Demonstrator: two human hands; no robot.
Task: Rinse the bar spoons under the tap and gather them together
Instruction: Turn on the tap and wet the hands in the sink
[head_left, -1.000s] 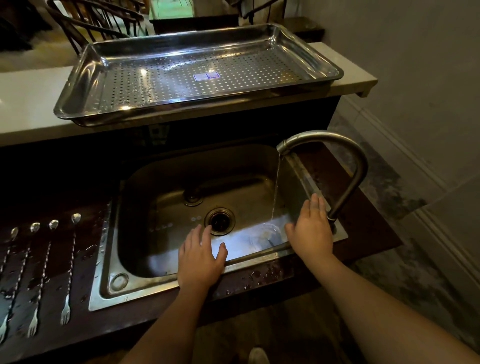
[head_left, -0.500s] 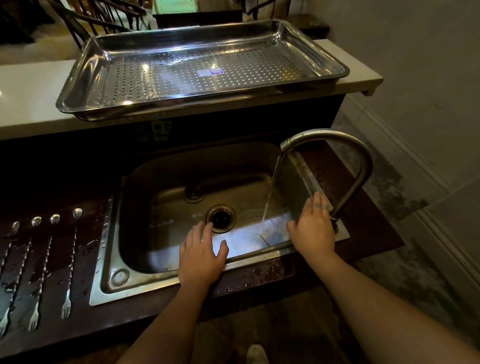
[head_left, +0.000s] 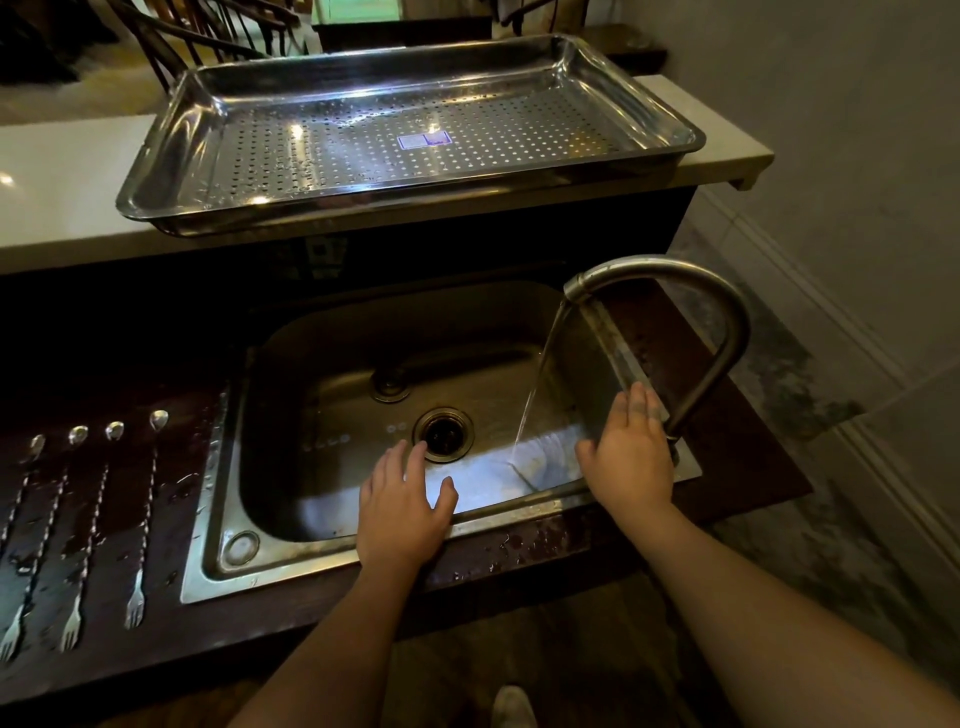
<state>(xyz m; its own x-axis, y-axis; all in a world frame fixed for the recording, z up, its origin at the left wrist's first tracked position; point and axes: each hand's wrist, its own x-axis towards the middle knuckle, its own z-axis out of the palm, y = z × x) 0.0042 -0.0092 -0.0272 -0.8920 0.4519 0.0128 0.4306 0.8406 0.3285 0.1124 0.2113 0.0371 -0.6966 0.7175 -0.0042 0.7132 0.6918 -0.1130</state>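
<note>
Several bar spoons (head_left: 145, 514) with twisted stems and fork ends lie side by side on the dark wet counter left of the steel sink (head_left: 223, 519). A curved tap (head_left: 727, 332) at the sink's right rim runs a thin stream of water into the basin. My left hand (head_left: 400, 509) rests flat on the sink's front rim, fingers apart, holding nothing. My right hand (head_left: 631, 457) lies on the right front rim beside the tap's base, fingers together and flat, holding nothing. Whether it touches the tap's handle is hidden.
A large perforated steel tray (head_left: 171, 171) sits on the pale raised counter (head_left: 62, 176) behind the sink. The drain (head_left: 443, 434) is in the basin's middle. A wall and tiled floor (head_left: 779, 374) lie to the right. Chairs stand beyond the counter.
The water stream has grown stronger and slants more toward the front. Both hands stay on the sink rim; the view has shifted slightly.
</note>
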